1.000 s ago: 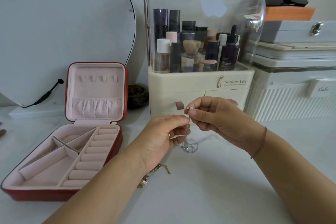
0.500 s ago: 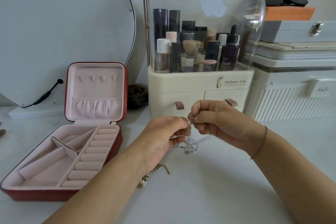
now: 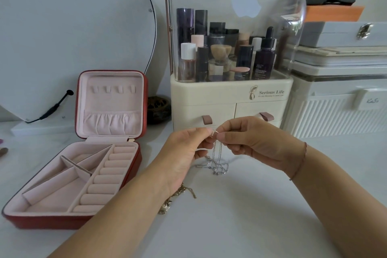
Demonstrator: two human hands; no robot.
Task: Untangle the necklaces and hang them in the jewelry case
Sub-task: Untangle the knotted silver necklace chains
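A thin silver necklace (image 3: 217, 161) hangs from between my two hands, its lower end piled in a small tangle on the white table. My left hand (image 3: 188, 153) and my right hand (image 3: 249, 142) both pinch its top end, fingertips nearly touching above the table. A gold necklace (image 3: 178, 197) lies on the table, partly hidden under my left wrist. The red jewelry case (image 3: 79, 221) stands open at the left, pink-lined, with a row of small hooks (image 3: 114, 89) in its upright lid and nothing hanging on them.
A cream cosmetics organiser (image 3: 230, 98) with a clear dome stands right behind my hands. White storage boxes (image 3: 339, 107) are stacked at the right. A large mirror (image 3: 73, 27) leans at the back left, and a dark small bowl (image 3: 158, 107) sits beside the case.
My hands have lowered slightly and drawn closer together. The silver chain now hangs in longer strands from my fingertips down to the tangle on the table.
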